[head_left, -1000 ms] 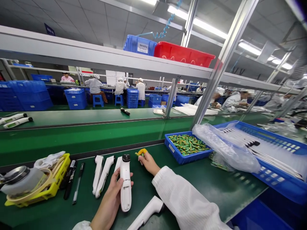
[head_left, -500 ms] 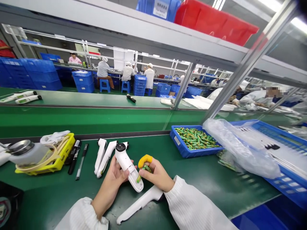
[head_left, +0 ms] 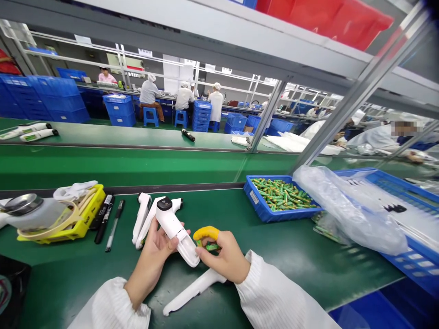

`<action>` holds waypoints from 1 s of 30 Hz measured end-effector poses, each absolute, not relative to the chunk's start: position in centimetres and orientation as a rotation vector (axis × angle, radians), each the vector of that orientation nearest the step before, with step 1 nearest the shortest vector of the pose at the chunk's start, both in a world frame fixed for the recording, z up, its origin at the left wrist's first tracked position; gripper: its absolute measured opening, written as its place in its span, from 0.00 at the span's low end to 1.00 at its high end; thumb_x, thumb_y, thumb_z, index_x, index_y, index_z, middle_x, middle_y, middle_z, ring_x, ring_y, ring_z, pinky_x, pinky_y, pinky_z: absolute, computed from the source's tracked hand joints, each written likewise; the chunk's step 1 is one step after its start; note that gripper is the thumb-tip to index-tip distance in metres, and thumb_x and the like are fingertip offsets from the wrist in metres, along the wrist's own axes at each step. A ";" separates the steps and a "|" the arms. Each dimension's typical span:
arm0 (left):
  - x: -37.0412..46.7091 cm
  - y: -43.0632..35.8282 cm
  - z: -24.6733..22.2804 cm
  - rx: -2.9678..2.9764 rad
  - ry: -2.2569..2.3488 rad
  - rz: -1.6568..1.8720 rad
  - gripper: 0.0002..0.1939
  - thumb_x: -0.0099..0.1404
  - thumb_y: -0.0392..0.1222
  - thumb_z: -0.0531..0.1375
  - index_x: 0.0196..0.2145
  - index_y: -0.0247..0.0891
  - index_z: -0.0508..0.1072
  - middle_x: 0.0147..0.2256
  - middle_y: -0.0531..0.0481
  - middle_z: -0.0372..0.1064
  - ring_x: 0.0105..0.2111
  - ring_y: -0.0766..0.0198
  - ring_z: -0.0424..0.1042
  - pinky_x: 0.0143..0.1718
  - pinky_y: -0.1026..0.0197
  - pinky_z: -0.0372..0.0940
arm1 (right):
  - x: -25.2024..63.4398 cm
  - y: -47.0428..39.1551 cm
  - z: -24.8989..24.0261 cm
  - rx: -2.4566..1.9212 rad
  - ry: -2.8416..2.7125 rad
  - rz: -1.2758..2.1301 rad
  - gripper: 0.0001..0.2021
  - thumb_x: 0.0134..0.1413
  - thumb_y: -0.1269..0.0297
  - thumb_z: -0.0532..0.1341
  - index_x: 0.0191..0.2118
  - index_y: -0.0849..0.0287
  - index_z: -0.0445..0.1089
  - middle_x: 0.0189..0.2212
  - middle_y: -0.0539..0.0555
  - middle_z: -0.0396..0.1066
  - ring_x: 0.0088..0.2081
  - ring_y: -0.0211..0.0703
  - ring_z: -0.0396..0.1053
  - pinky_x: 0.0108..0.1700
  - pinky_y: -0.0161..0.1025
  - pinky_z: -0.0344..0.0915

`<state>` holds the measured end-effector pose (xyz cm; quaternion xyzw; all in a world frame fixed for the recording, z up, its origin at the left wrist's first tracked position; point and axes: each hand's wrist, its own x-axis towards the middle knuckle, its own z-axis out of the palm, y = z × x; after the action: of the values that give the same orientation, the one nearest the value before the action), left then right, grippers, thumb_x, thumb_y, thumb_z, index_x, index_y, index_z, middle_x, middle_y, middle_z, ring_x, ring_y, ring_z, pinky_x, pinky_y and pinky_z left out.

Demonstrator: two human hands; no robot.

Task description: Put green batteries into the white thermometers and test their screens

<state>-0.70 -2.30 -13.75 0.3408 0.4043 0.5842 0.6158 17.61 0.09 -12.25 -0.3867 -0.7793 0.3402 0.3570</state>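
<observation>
My left hand (head_left: 155,251) is closed around a white handheld thermometer (head_left: 174,230), which is tilted with its dark-tipped head up and its long open battery compartment facing me. No battery shows inside that compartment. Beside its lower end, my right hand (head_left: 224,256) is closed on green batteries (head_left: 211,247), partly hidden by the fingers. A yellow finger cot (head_left: 206,232) covers the index finger, and the fingertips touch or nearly touch the thermometer's edge. Under my right wrist, another white thermometer (head_left: 195,290) lies on the green bench. More white thermometers (head_left: 141,214) rest just behind my left hand.
A blue bin (head_left: 265,212) full of green batteries stands at the back right. Beside it are a plastic bag (head_left: 350,214) and a large blue crate (head_left: 420,256). On the left sit a yellow tray (head_left: 84,221), markers (head_left: 103,221) and a pen (head_left: 115,226). A metal post (head_left: 356,87) slants up on the right.
The thermometer and both hands have shifted slightly left in view. A green battery seen at the compartment's lower end no longer shows there; my right hand still holds batteries.
</observation>
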 end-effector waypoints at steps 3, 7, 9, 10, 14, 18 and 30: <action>-0.2 -2.5 -14.2 0.811 0.894 1.334 0.46 0.52 0.47 0.70 0.60 0.48 0.47 0.45 0.46 0.69 0.45 0.50 0.73 0.43 0.54 0.70 | 17.3 -0.3 -12.6 -1.032 -1.900 0.823 0.06 0.49 0.64 0.63 0.35 0.57 0.72 0.21 0.46 0.69 0.23 0.36 0.66 0.28 0.33 0.61; 0.2 -2.7 -14.2 0.851 0.903 1.379 0.46 0.51 0.43 0.71 0.59 0.47 0.49 0.42 0.47 0.71 0.43 0.54 0.73 0.41 0.58 0.69 | 16.8 -0.9 -12.7 -1.000 -2.025 0.664 0.07 0.57 0.60 0.59 0.36 0.56 0.72 0.26 0.50 0.72 0.26 0.38 0.68 0.29 0.34 0.61; 0.3 -2.8 -13.9 0.841 0.916 1.420 0.45 0.50 0.42 0.71 0.59 0.47 0.50 0.41 0.47 0.71 0.42 0.54 0.73 0.40 0.59 0.70 | 16.6 -1.0 -12.6 -0.952 -2.106 0.526 0.08 0.59 0.61 0.57 0.35 0.56 0.73 0.24 0.50 0.70 0.24 0.37 0.66 0.28 0.34 0.59; 0.3 -2.8 -13.7 0.826 0.917 1.433 0.45 0.50 0.43 0.71 0.58 0.47 0.51 0.41 0.47 0.71 0.42 0.54 0.73 0.39 0.58 0.70 | 16.6 -1.0 -12.5 -0.928 -2.117 0.492 0.08 0.59 0.61 0.57 0.34 0.56 0.73 0.23 0.49 0.68 0.23 0.36 0.64 0.27 0.34 0.57; 0.0 -2.9 -12.9 0.756 0.912 1.448 0.42 0.49 0.45 0.72 0.56 0.48 0.53 0.40 0.48 0.72 0.40 0.52 0.75 0.37 0.58 0.71 | 16.6 -0.8 -12.2 -0.831 -2.116 0.583 0.08 0.58 0.63 0.57 0.31 0.58 0.72 0.21 0.47 0.64 0.20 0.33 0.58 0.24 0.33 0.53; -0.9 -2.8 -12.5 0.754 0.922 1.494 0.39 0.48 0.46 0.72 0.53 0.49 0.57 0.40 0.49 0.71 0.42 0.50 0.75 0.37 0.57 0.72 | 16.8 -0.7 -12.1 -0.713 -2.372 0.278 0.17 0.64 0.59 0.50 0.28 0.59 0.69 0.19 0.49 0.61 0.21 0.36 0.56 0.25 0.36 0.50; -0.5 -2.7 -13.4 0.889 0.903 1.481 0.34 0.53 0.45 0.69 0.51 0.49 0.54 0.41 0.50 0.70 0.42 0.51 0.75 0.41 0.54 0.72 | 17.4 -1.0 -12.1 -0.729 -2.116 0.668 0.03 0.62 0.66 0.55 0.38 0.58 0.64 0.33 0.53 0.65 0.35 0.42 0.64 0.37 0.38 0.63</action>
<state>-0.46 -2.69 -13.35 0.3773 0.3834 0.6288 0.5615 17.36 -0.99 -12.10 -0.2871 -0.8335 0.2632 0.3919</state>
